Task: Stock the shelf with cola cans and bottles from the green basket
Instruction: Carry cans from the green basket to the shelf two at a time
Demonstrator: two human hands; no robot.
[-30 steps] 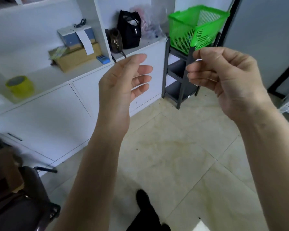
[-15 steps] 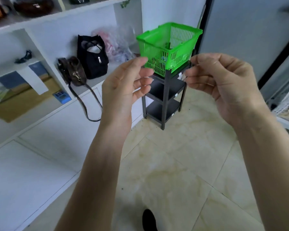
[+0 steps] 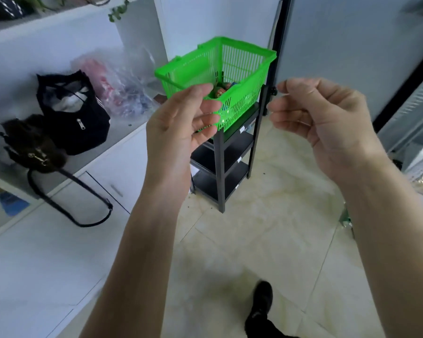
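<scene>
Both hands are up in the middle of the frame and hold nothing; the left hand (image 3: 181,123) has its fingers loose and a little bent, with the fingertips in front of the near wall of the green plastic basket (image 3: 242,69); I cannot tell if they touch it; the right hand (image 3: 327,123) has its fingers softly curled, just right of the basket. The green basket with slotted sides sits on top of a small black shelf rack (image 3: 226,162) in the upper middle of the frame; some small colourful things show inside the basket, too blurry to name. At the left, a black cloth bag (image 3: 76,118), a dark brown bag with a long strap (image 3: 32,147) and a clear plastic bag (image 3: 122,81) rest on the white tabletop (image 3: 125,132). A black shoe (image 3: 261,303) stands on the pale tiled floor (image 3: 266,228) at the bottom.
</scene>
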